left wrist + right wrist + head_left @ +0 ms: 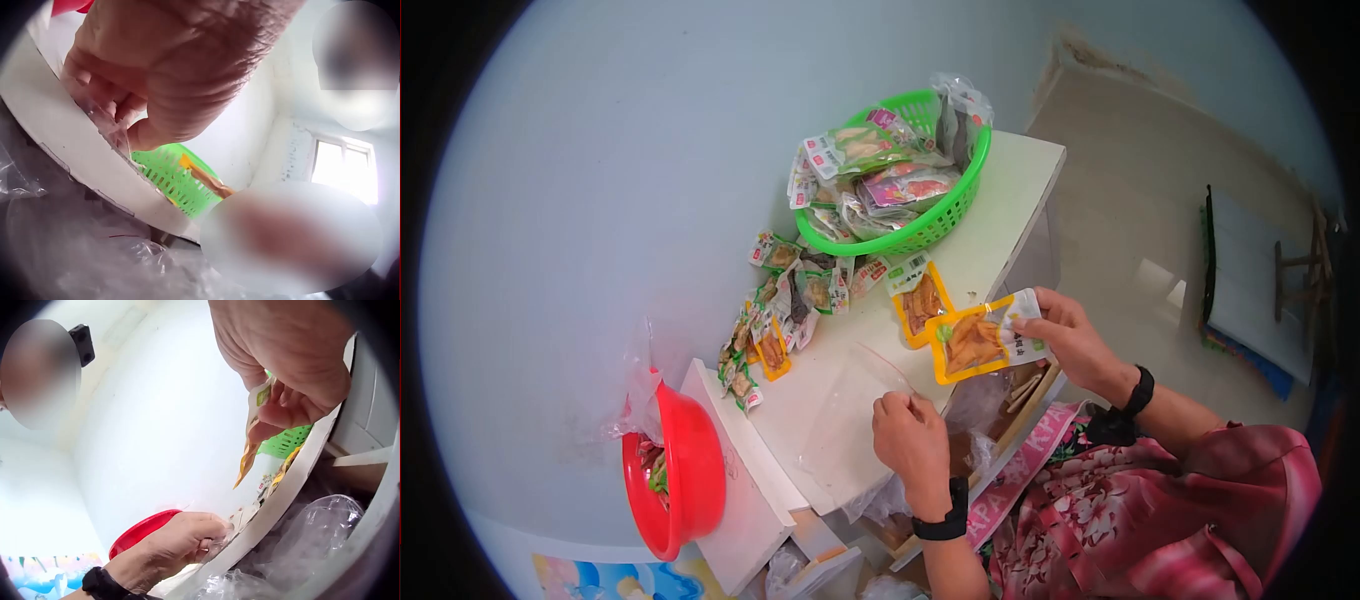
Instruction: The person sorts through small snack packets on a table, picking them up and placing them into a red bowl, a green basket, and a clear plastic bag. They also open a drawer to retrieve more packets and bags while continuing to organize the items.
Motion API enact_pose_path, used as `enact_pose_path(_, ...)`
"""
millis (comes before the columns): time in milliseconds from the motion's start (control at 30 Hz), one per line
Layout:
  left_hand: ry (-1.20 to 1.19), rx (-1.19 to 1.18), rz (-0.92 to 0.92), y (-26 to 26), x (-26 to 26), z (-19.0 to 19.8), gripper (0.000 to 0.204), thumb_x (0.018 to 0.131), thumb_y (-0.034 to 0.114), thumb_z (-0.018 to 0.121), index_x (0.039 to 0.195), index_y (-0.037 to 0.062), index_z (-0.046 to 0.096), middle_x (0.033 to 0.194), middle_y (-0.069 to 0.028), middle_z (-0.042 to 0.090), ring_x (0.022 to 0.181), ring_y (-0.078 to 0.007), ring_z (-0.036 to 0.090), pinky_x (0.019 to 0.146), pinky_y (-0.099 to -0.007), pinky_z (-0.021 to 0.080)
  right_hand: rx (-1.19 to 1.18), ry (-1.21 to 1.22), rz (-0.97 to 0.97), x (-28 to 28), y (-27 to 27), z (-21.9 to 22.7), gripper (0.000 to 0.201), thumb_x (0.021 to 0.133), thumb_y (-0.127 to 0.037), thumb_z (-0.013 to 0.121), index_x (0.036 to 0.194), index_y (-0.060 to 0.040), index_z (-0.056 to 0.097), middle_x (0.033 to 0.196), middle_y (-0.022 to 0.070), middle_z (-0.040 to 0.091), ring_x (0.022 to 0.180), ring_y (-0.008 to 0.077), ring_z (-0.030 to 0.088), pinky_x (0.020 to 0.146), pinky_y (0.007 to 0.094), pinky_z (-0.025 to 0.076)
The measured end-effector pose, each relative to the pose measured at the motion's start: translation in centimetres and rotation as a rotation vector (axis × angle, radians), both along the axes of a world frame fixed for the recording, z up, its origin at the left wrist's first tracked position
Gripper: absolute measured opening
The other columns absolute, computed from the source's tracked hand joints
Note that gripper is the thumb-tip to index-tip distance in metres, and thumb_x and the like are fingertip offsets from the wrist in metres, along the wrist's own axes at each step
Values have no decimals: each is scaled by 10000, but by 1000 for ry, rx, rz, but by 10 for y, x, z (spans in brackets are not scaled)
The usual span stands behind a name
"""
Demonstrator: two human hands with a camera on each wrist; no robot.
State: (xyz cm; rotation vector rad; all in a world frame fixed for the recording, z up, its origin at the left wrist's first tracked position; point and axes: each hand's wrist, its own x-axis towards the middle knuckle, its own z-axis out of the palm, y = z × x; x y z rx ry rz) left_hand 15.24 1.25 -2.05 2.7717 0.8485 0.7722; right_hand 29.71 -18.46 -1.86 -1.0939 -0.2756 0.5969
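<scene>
My right hand (1082, 345) pinches a yellow-edged snack packet (968, 342) by its pale end, thumb on top, and holds it over the table's near edge. Brown pieces show through its window. In the right wrist view the same packet (248, 464) is seen nearly edge-on. My left hand (912, 445) pinches the mouth of a clear plastic bag (835, 415) with a reddish line along its edge. The bag lies flat on the white table (785, 440). A second yellow-edged packet (918, 303) lies just behind the held one, partly overlapped by it in the head view.
A green basket (935, 225) heaped with larger packets stands at the table's back. Beside it, small snack packets (772, 350) lie along the wall side. A red basin (700, 470) stands at the left. Below the near edge, an open drawer (1025, 405) holds clear plastic.
</scene>
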Motion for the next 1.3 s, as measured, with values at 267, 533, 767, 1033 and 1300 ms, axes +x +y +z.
enact_pose_path(267,-357,-655,-93,3,-30,-3,128,990,108,653,911,9,634,773,16,572,689,-72,495,644,-248,428,124,-94,68,-11,32,-5,217,1013,-78,640,1208,5,592,1118,46,702,1013,103,677,884,293,554)
enact_pose_path(533,-398,-617,-232,-6,-37,9,76,973,66,653,961,-9,657,886,-78,608,753,-176,552,702,-307,470,111,-175,118,-19,51,-11,236,1004,-64,651,1217,11,587,1122,45,683,1029,83,638,889,285,531)
enact_pose_path(767,-307,-247,-289,-16,-39,31,67,946,38,644,981,-16,665,1133,-139,603,902,-243,602,818,-356,508,-63,-365,304,-7,70,2,144,999,-112,696,1059,-8,617,910,-37,598,829,33,550,718,256,483)
enact_pose_path(1033,-311,-150,-423,-7,-43,28,76,942,18,626,993,-17,670,1281,-175,624,1144,-341,611,1003,-422,487,-143,-379,639,-12,111,14,35,966,-21,600,997,-4,596,839,-17,574,795,72,559,660,271,493)
enact_pose_path(1300,-367,-157,-474,1,-48,24,82,936,15,648,1008,-14,675,1288,-158,655,1169,-330,629,1020,-418,493,-59,-622,650,-21,148,-3,93,929,-58,622,960,-4,552,816,-36,528,753,89,472,643,300,434)
